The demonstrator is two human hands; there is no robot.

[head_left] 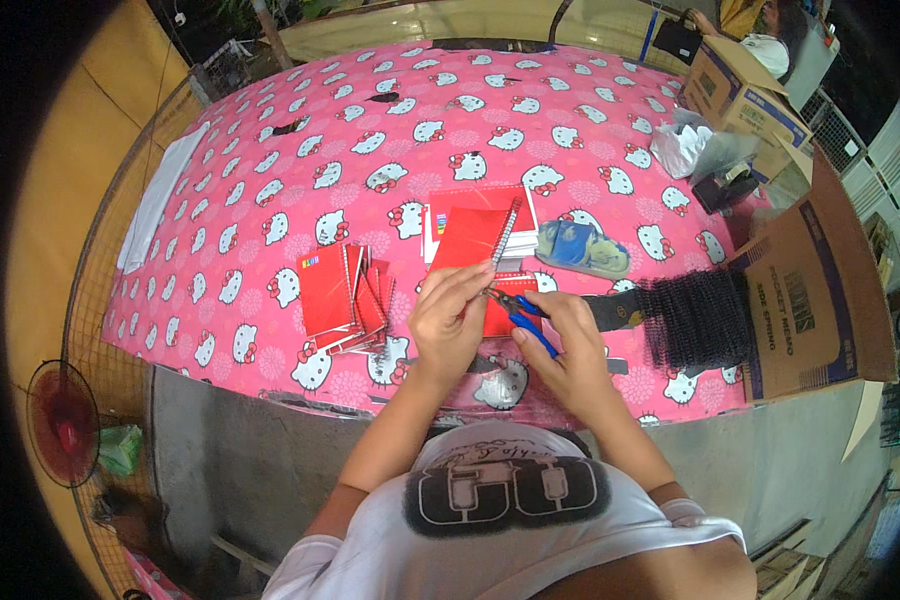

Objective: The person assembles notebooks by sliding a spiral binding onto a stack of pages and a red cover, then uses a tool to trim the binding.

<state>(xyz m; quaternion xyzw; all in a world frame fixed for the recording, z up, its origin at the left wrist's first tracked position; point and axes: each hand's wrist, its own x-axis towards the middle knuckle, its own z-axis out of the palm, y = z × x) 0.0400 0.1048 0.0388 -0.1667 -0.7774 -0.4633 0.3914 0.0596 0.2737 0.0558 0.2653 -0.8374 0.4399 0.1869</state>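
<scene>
My left hand [452, 318] holds a small red spiral notebook [472, 238] upright by its lower corner, the wire spine along its right edge. My right hand [568, 335] grips blue-handled pliers [526, 322], whose tip meets the notebook's bottom corner at the spine. Under the hands lies another red notebook [502, 312]. A fanned stack of finished red spiral notebooks [342, 297] lies to the left. Behind the held one sits a pile of red-covered pads with white pages [525, 205]. Everything rests on a table with a pink cartoon-cat cloth [300, 150].
A heap of black wire spirals [695, 320] lies right of my hands beside an open cardboard box [820, 290]. A blue-and-yellow packet [582, 248], plastic bags [685, 145], a tape dispenser [725, 185] and another carton [745, 100] stand at the far right. Another person [765, 35] sits beyond. A red fan [65, 425] stands at the lower left.
</scene>
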